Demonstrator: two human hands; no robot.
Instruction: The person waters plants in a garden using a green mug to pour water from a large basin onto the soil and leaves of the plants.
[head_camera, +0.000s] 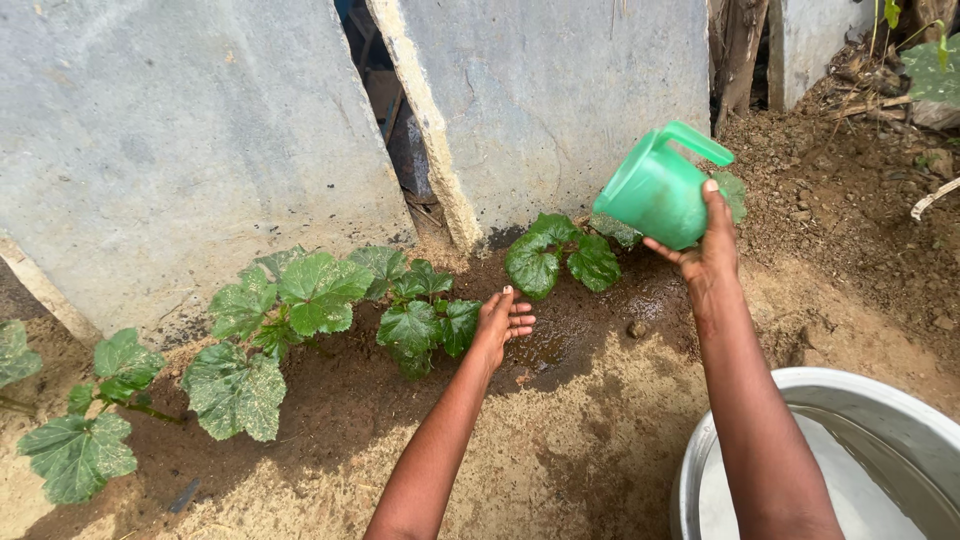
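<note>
The right hand (708, 255) is raised at the end of an extended forearm, fingers and thumb wrapped around the base of a green jug (655, 190), holding it clear of the ground. The left hand (503, 320) reaches forward and low, palm turned sideways, fingers loosely curled and holding nothing, just above wet soil (560, 340) and just beside a small plant (425, 320). The ground is bare brown earth, dark and damp along the foot of a grey wall (180, 140), drier and sandier toward the near edge. The wall is made of leaning slabs with a gap (385, 100) between them. A row of broad-leaved plants runs along the wall's base from the left edge to another plant (560, 255) just below the jug. A metal basin (880, 420) holding water sits at the lower right corner. The jug is tilted, its long axis running from lower right to upper left, mouth pointing left toward the wall, handle (700, 143) uppermost.
</note>
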